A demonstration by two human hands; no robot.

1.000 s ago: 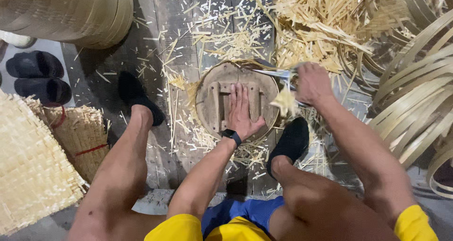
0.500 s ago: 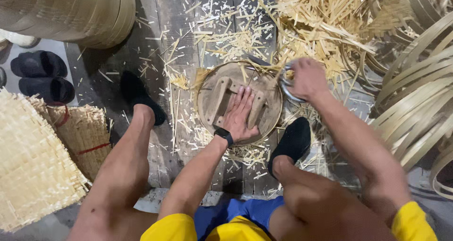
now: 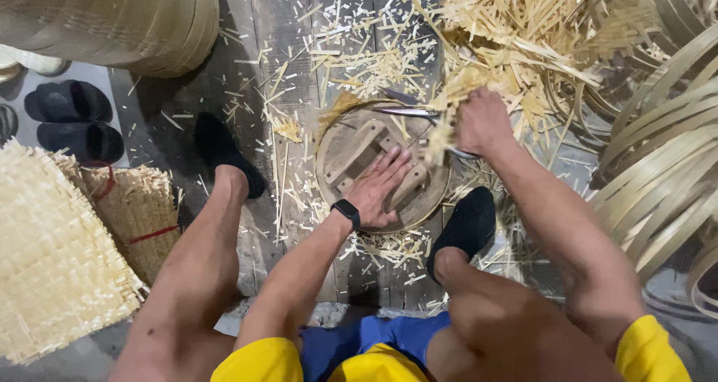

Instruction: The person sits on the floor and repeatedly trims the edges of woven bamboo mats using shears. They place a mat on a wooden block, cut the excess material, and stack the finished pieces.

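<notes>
2 hands work: left hand point(image 3: 380, 187) spread flat on round wooden block point(image 3: 359, 146); right hand point(image 3: 482, 120) fisted on blade point(image 3: 407, 112) w/ bamboo strips point(image 3: 445, 131); keep fingers clear.

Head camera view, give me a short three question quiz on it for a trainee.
1. True or false: the left hand lies flat on the round wooden block.
2. What does the right hand grip? A) a bundle of bamboo strips B) a slipper C) a woven mat
3. Fill in: the left wrist wears a black ____.

Key: 1 true; 2 A; 3 watch.
</notes>
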